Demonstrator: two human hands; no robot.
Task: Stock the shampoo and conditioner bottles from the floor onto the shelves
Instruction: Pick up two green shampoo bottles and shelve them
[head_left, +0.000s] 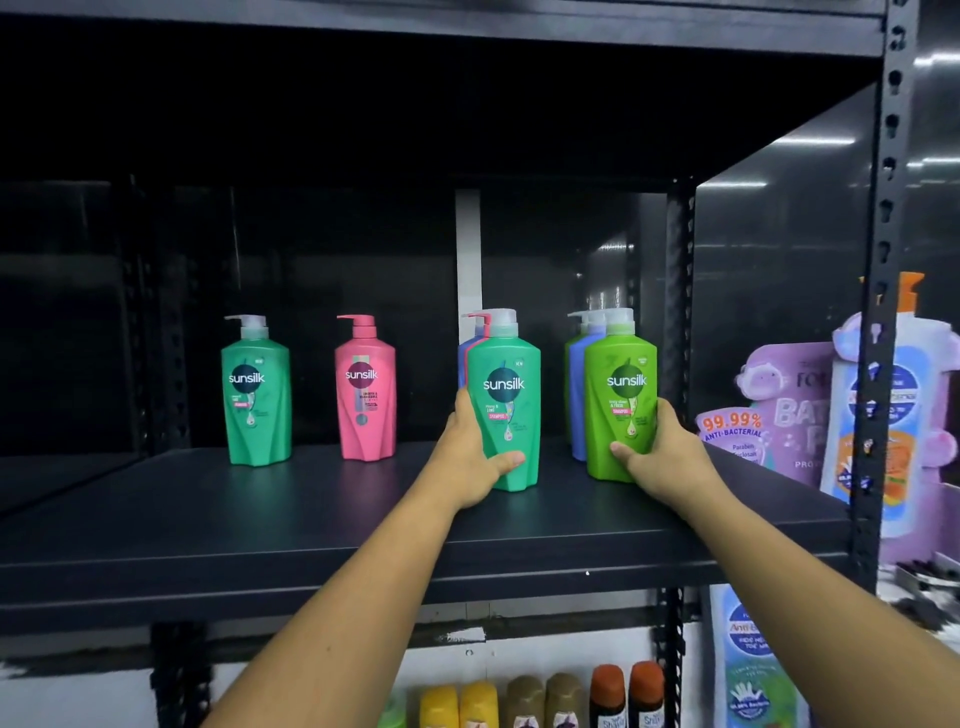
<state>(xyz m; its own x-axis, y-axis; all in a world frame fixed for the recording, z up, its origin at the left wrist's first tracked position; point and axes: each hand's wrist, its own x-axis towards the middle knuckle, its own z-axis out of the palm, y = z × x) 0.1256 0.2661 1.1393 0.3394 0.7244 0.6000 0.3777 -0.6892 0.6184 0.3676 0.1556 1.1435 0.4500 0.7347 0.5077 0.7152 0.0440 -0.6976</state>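
Left hand wraps the lower body of a teal-green plastic pump bottle, thumb across the front and fingers curled behind. Right hand clasps a lime-green plastic pump bottle the same way. Both bottles stand upright near the front of a dark metal shelf, each heading a short row. A mostly hidden blue bottle sits behind the teal one, a periwinkle-blue bottle behind the lime. A second teal-green bottle and a pink pump bottle stand apart to the left. The glossy, rigid shells look slippery and, if full, weighty. A low hold on the body, not the pump head, seems safest.
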